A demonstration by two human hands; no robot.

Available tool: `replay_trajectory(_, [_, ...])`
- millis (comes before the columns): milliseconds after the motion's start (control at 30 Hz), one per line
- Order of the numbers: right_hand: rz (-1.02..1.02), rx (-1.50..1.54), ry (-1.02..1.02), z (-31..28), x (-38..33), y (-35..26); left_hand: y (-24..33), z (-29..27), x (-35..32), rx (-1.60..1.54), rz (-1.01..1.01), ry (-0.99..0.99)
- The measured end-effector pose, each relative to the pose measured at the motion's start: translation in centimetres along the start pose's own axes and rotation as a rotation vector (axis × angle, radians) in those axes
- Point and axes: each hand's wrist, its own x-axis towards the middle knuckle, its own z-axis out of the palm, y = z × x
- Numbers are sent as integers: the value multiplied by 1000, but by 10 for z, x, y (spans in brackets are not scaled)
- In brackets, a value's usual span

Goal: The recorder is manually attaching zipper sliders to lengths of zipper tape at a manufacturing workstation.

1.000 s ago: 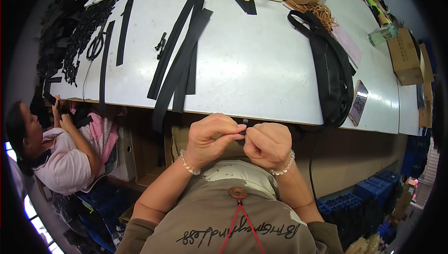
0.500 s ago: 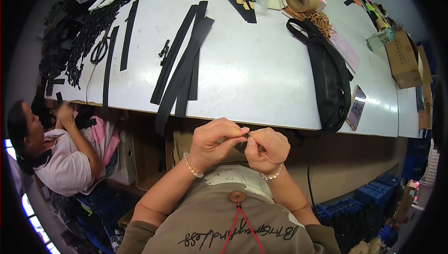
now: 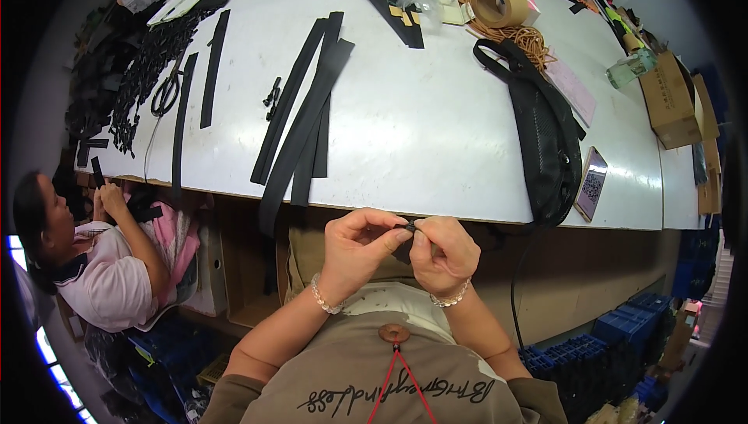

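Note:
In front of my body, just off the table's near edge, my left hand (image 3: 357, 251) and my right hand (image 3: 444, 259) meet fingertip to fingertip. Both pinch one small black piece (image 3: 410, 225), mostly covered by the fingers; its exact kind cannot be made out. Beyond my left hand, long flat black strips (image 3: 310, 124) lie crossed on the white table (image 3: 421, 144), some hanging over its edge. A few small black parts (image 3: 272, 98) rest beside them. A black sling bag (image 3: 538, 132) lies on the table to the right of my hands.
A phone (image 3: 592, 184) lies by the bag. Scissors (image 3: 166, 95) and a pile of black pieces (image 3: 144, 66) are on the left. A tape roll (image 3: 499, 6) stands at the back, a cardboard box (image 3: 668, 105) at the right. Another person (image 3: 109, 260) sits at the left, holding a black strip.
My left hand has shifted slightly down, and more of the small black piece shows between my fingertips. The other person's black strip now stands higher. The view has tilted a little.

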Motion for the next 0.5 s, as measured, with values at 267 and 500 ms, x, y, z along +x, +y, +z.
replay_trajectory(267, [-86,-66,-25,-1,-2,7,-1,2,-1,14,13,-2])
replay_trajectory(500, [19,71,-80,-4,0,5,-7,-3,2,20,98,-73])
